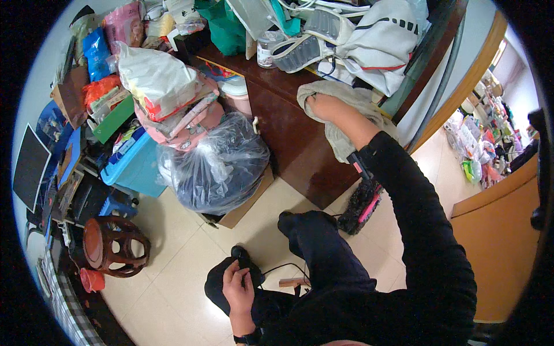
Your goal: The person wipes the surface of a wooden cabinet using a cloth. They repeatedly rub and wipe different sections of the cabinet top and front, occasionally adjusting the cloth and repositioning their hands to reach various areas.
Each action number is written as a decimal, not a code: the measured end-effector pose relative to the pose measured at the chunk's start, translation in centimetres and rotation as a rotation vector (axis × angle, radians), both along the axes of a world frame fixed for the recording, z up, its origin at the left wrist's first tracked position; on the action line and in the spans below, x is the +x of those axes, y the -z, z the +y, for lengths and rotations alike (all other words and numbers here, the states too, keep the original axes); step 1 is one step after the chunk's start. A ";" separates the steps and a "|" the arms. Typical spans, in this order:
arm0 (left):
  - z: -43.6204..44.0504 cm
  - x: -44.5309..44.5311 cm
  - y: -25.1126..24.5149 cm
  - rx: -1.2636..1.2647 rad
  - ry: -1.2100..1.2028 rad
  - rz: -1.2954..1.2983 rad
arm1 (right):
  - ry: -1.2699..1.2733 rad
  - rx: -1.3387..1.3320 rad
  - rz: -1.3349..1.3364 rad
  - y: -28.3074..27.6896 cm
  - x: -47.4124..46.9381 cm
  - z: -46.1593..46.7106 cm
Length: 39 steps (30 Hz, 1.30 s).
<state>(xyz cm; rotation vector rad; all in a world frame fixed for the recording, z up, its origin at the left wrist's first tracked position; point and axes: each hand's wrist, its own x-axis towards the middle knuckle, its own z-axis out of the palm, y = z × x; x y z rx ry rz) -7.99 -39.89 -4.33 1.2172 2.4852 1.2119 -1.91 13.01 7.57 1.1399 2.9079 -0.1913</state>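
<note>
My right hand (pixel 325 107) grips a beige towel (pixel 339 140) that hangs over the edge of a dark red wooden cabinet (pixel 285 142). Part of the cloth is folded around my fingers. Low down near my knee, my left hand (pixel 239 287) rests with its fingers loosely apart and nothing in it. On the cabinet top beside the towel lie a white cloth bag (pixel 381 43) and white shoes or slippers with clear grey parts (pixel 298 54). A lidded clear jar (pixel 269 49) stands to their left.
Before the cabinet stands a large knotted clear plastic bag (pixel 216 168) in a cardboard box (pixel 251 201). A blue bin (pixel 134 166), a wooden stool (pixel 114 246) and a red bucket (pixel 92 280) are at the left. A fluffy dark brush with a pink part (pixel 361 207) leans near the cabinet's right corner.
</note>
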 end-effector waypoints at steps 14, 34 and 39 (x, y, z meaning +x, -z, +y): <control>5.7 -0.3 1.1 -0.004 0.133 0.021 | 0.025 -0.148 0.080 -0.5 -7.1 5.9; -0.4 3.2 -2.0 0.039 0.053 0.130 | 0.230 -0.134 0.085 -1.4 6.6 -1.7; -1.5 3.3 -2.3 0.037 0.019 0.072 | 0.229 0.024 0.083 -2.2 12.4 -4.1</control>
